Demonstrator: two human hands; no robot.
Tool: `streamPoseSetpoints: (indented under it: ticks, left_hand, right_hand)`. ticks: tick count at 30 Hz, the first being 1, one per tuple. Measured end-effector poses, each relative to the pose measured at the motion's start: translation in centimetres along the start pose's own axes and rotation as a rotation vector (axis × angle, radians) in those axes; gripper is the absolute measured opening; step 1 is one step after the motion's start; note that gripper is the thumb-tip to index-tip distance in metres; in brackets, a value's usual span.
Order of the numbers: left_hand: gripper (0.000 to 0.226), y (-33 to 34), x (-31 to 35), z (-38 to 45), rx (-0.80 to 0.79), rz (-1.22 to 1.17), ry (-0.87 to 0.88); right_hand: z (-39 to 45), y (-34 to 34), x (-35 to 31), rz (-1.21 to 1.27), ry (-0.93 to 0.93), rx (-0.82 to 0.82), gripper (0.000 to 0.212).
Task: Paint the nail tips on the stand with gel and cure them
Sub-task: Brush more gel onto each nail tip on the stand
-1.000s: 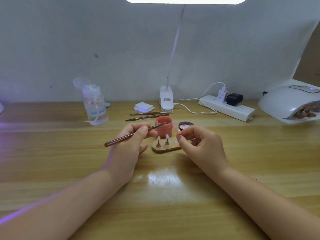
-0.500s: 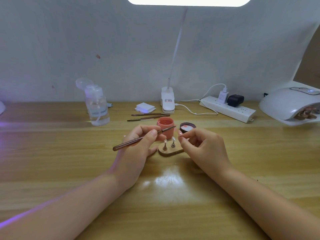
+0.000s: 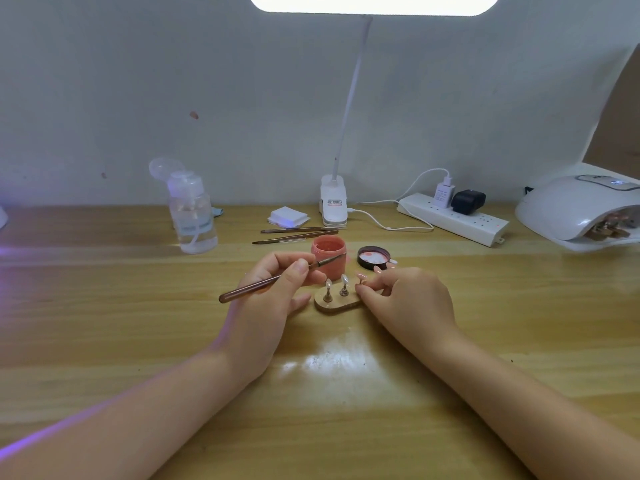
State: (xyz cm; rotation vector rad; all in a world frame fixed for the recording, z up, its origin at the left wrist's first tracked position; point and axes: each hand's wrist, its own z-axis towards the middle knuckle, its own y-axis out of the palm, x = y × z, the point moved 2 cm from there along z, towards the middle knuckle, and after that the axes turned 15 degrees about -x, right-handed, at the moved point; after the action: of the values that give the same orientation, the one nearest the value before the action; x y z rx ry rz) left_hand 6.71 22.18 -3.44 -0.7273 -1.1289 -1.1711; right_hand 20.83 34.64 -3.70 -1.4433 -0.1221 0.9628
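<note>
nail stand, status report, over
Left hand holds brush, bristles at pink gel jar. Right hand pinches peg at nail stand end. Two tips unpainted. Nothing in the way.

Bright and evenly lit from a lamp panel [image 3: 374,2] blown out to pure white at the top edge. Sharp white glare on the glossy bench [image 3: 332,362] between the forearms. Violet glow along the left edge and across the left forearm [image 3: 86,431]. Soft, short shadows under both wrists. Wide-angle bending at the borders; slight softness overall, far wall [image 3: 138,81] dim grey.
</note>
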Motion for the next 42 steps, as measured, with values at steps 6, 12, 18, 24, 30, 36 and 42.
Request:
streamPoseSetpoints:
  ticks: [6,12,18,24,30,36,42]
  left_hand:
    - [0.014,0.1,0.1,0.0,0.014,-0.001,-0.004]
    - [0.014,0.1,0.1,0.1,0.029,-0.003,-0.008]
    - [0.014,0.0,0.0,0.1,0.053,0.002,-0.018]
    - [0.014,0.1,0.0,0.2,0.064,0.034,0.01]
    - [0.013,0.2,0.2,0.1,0.06,0.02,0.009]
    - [0.016,0.2,1.1,-0.2,0.046,0.119,0.051]
    - [0.016,-0.8,3.7,1.4,0.157,0.361,0.164]
  right_hand:
    - [-0.6,0.2,-0.2,-0.003,-0.028,0.038,0.013]
    - [-0.8,0.6,-0.8,-0.007,-0.143,-0.018,0.016]
    - [0.0,0.7,-0.5,0.025,-0.147,-0.114,0.018]
    - [0.1,0.7,-1.0,-0.077,-0.152,-0.124,0.022]
    - [-0.3,0.9,-1.4,-0.192,-0.192,-0.089,0.029]
    - [-0.7,0.7,-1.4,-0.062,-0.232,0.025,0.017]
    - [-1.0,0.2,-1.5,0.093,-0.278,0.077,0.005]
